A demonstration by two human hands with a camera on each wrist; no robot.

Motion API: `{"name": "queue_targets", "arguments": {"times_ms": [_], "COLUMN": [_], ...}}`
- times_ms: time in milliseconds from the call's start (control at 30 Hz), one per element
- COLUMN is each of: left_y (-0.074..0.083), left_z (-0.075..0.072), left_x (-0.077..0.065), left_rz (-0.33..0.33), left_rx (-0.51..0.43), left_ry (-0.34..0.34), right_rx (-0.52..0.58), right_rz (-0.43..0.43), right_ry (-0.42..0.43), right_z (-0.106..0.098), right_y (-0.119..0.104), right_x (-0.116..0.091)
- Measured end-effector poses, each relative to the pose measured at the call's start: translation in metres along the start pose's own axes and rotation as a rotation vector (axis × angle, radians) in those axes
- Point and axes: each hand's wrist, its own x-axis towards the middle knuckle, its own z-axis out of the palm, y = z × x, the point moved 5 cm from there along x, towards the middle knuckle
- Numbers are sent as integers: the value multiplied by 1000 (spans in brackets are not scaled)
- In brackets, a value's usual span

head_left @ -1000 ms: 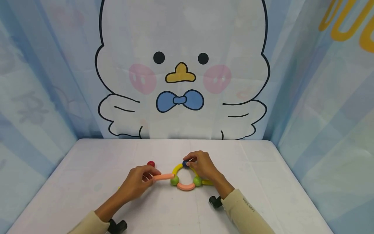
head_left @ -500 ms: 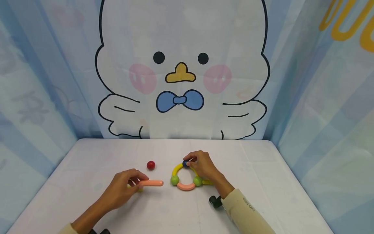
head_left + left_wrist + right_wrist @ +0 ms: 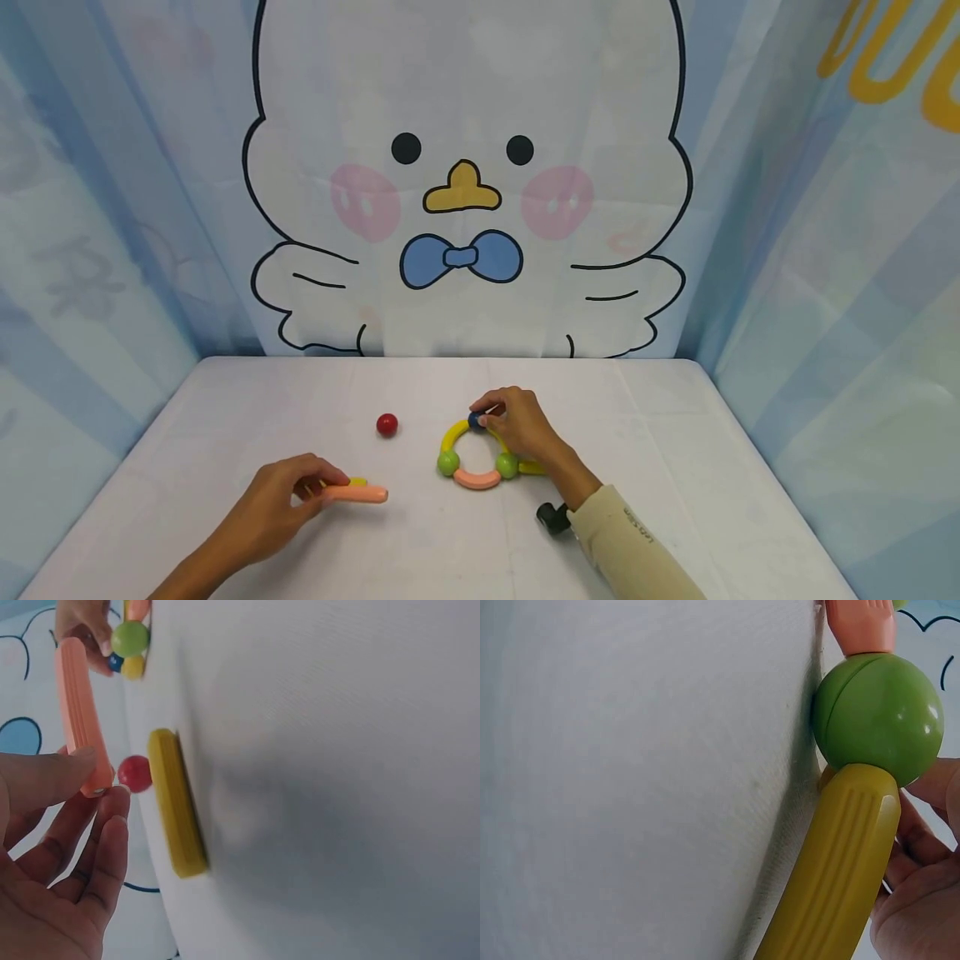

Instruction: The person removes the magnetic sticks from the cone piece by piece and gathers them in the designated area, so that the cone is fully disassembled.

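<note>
- Left hand pinches, its thumb pressing opposite fingers partly hidden from view; other fingers bend loosely beside the thumb.
- Left forearm slants back from that hand, toward the person's left.
- Right hand, farther forward and well apart to the left hand's right, pinches between thumb and fingertips, knuckles raised.
- Right wrist lies behind its hand, the right forearm angling back and outward to the right.
</note>
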Motion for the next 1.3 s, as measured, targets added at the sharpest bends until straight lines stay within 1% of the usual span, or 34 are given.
{"name": "queue_targets", "arguments": {"times_ms": [67,300,467,600,767,967,1100,1200,1300], "left_y": [-5,-24,-33,-37,-41,-42,-43,-43,-42], "left_z": [-2,-4,-2,-1,1,3,3,3,3], "left_x": [-3,-7,-9,-9,-9,-9,-8,-9,-10], "left_rz": [-9,-119,-140,-153,-151,-143,-163,-161,-130], "left_rx": [15,38,45,54,86,98,116,138,157], "left_ry": [-3,-30,-45,-50,-49,-47,-44,-41,-40], "right_rx": [2,7,7,5,5,4,3,0,-3], "right_rz": [-1,-6,2,2,13,25,20,17,22], "right_ry": [-1,2,0,-2,-3,2,5,1,-3], "right_z": [0,0,0,1,1,1,1,1,1], "right_y": [0,1,1,1,2,1,0,0,1], "right_x": [0,-1,-1,-1,0,0,0,0,0]}}
